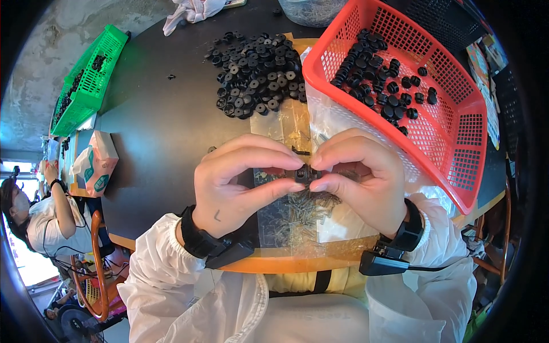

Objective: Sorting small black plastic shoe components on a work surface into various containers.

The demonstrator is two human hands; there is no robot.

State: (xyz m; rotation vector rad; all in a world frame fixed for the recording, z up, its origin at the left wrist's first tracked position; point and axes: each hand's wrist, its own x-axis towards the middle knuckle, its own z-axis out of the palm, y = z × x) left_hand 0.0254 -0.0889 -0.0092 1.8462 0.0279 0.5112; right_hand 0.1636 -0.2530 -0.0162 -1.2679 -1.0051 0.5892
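Observation:
Both hands meet over the near part of the table, fingertips pinched around a small black plastic part (303, 173). My left hand (243, 177) grips it from the left between thumb and fingers. From the right, my right hand (363, 177) pinches the same part; the fingertips hide much of it. Below the hands lies a loose heap of small metal springs (306, 220) on clear plastic. Beyond them spreads a pile of round black caps (257, 74), several with a centre hole.
A red basket (440, 154) with black round pieces stands at the right. At far left is a green basket (91, 80); near it stands a tissue pack (102, 163). A clear tub (311, 11) sits at the back. Another person (57, 220) sits at the left.

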